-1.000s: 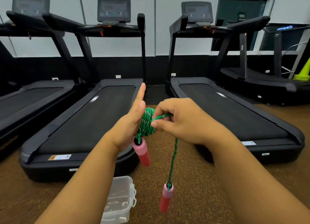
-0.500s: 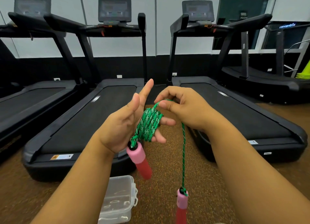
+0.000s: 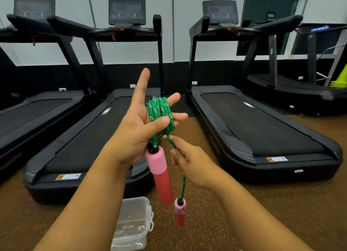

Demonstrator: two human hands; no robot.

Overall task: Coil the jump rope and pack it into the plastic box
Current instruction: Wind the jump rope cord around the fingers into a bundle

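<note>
A green jump rope (image 3: 160,113) is wound in several loops around the fingers of my left hand (image 3: 137,126), whose thumb presses on the coil while the index finger points up. One pink-and-red handle (image 3: 159,173) hangs from below that palm. My right hand (image 3: 191,160) sits just below the coil and pinches the free strand of rope. From it the second pink-and-red handle (image 3: 180,212) dangles. The clear plastic box (image 3: 131,222) stands on the floor beneath my left forearm, its lid closed as far as I can see.
Three black treadmills (image 3: 262,130) stand in a row on the brown speckled floor straight ahead, their rear ends close to my hands. A fourth machine and a stack of yellow-green cones (image 3: 339,79) are at the far right.
My right hand has come down from above the coil to below it, carrying the strand around. The left hand has risen and its fingers have spread. The dangling handle hangs on a shorter length.
</note>
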